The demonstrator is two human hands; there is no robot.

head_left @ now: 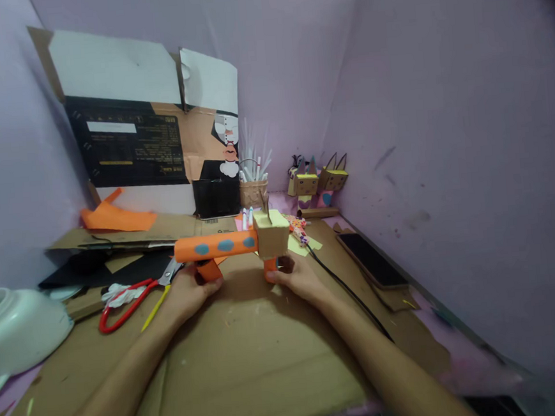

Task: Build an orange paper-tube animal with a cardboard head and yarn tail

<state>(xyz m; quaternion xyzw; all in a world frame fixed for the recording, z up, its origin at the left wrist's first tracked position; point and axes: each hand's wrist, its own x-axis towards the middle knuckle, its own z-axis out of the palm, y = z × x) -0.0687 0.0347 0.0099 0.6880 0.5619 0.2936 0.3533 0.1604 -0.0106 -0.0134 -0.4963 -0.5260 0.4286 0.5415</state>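
Observation:
A handmade paper animal (225, 245) stands on the cardboard sheet (251, 357), its body an orange tube with blue spots. Its box-shaped cardboard head (272, 235) has a pale yellow top and pointed ears, and sits at the right end. Orange paper loops form the legs below. My left hand (192, 291) is closed on the rear leg (209, 272), fingers partly hidden behind it. At the front leg (269, 269), my right hand (298, 279) pinches the orange paper between thumb and fingers.
Red-handled scissors (130, 304) and a yellow pencil (156, 307) lie at left near a white bowl (27, 327). A phone (370, 258) and black cable (348, 286) lie right. Behind are a pen holder (254, 192), similar paper animals (307, 185) and a large cardboard box panel (132, 139).

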